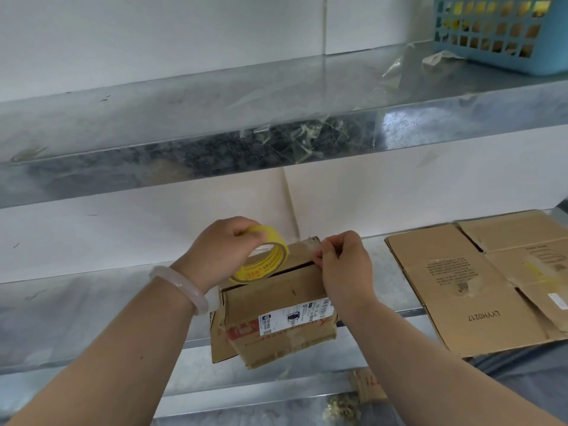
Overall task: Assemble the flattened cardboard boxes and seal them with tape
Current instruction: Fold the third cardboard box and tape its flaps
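Tape roll (250, 273) in left grip (221, 250), perhaps touching box (276, 292)

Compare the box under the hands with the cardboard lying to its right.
The box is folded into shape; the flattened cardboard lies flat on the shelf. The right hand pinches at the box's top seam while the left hand holds a yellow tape roll over it; the flattened cardboard is untouched. The box bears a white label, the flattened cardboard black print. Both are worn brown cardboard.
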Demonstrator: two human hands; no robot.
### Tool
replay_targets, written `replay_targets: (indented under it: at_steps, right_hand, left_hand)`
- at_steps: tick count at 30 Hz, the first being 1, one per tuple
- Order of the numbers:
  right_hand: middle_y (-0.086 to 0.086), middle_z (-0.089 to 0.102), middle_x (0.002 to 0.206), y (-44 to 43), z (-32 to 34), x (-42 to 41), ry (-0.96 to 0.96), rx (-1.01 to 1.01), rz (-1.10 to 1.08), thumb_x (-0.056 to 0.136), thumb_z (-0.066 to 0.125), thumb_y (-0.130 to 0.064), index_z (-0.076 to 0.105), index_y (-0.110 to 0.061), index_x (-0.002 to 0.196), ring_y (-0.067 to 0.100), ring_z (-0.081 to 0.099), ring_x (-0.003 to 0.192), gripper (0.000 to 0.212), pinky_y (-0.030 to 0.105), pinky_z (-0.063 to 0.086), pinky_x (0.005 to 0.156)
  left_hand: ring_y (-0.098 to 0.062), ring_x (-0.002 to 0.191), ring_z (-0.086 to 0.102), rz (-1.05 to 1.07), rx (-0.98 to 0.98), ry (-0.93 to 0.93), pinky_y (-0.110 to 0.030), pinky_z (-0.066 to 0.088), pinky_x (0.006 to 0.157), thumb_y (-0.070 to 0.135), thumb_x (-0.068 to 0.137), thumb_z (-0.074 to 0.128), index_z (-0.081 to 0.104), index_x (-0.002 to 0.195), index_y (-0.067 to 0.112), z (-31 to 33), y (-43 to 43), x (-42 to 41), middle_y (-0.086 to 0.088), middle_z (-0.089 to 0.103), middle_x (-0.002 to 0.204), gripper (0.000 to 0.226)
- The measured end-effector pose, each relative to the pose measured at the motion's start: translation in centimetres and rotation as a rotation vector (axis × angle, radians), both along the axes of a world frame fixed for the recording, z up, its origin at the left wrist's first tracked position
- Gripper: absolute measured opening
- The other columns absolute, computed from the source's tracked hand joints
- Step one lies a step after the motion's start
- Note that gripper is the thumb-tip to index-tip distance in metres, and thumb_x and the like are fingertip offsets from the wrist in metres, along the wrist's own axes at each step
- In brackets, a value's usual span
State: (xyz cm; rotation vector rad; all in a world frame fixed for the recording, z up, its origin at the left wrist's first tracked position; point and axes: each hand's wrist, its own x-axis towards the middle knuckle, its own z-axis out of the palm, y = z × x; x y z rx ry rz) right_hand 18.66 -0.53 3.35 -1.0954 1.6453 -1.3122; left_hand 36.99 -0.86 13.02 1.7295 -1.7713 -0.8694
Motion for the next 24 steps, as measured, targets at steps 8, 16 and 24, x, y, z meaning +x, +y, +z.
replay_targets:
  at_steps: [8, 16, 24]
  right_hand:
    - [-0.019, 0.07, 0.077, -0.1, -0.2, 0.0, -0.043, -0.006, 0.006, 0.097, 0.052, -0.019, 0.053, -0.028, 0.088, 0.007, 0.071, 0.078, 0.013, 0.028, 0.053, 0.072]
    - [0.011, 0.072, 0.074, -1.3, 1.2, -3.9, -0.589, 0.17, 0.118, 0.091, 0.066, -0.004, 0.063, 0.001, 0.098, 0.024, 0.074, 0.076, 0.009, 0.03, 0.059, 0.064]
    - [0.008, 0.071, 0.071, -1.1, -0.1, -7.8, -0.668, 0.177, 0.065, 0.089, 0.068, -0.004, 0.066, 0.001, 0.098, 0.02, 0.072, 0.068, 0.01, 0.03, 0.058, 0.055]
  left_hand:
    - [-0.009, 0.089, 0.06, -0.024, 0.032, -0.104, -0.028, 0.048, 0.076, 0.035, 0.094, 0.051, 0.066, 0.098, 0.03, -0.9, 0.5, 0.2, 0.009, 0.066, 0.094, 0.017]
    - [-0.006, 0.084, 0.059, -0.147, 0.013, -0.316, -0.027, 0.049, 0.073, 0.042, 0.093, 0.049, 0.064, 0.095, 0.029, -0.8, -0.2, -1.2, 0.011, 0.064, 0.09, 0.02]
    - [-0.006, 0.078, 0.06, -0.218, -0.006, -0.438, -0.026, 0.049, 0.068, 0.043, 0.092, 0.05, 0.064, 0.087, 0.028, -0.7, -1.0, -2.7, 0.009, 0.065, 0.083, 0.021]
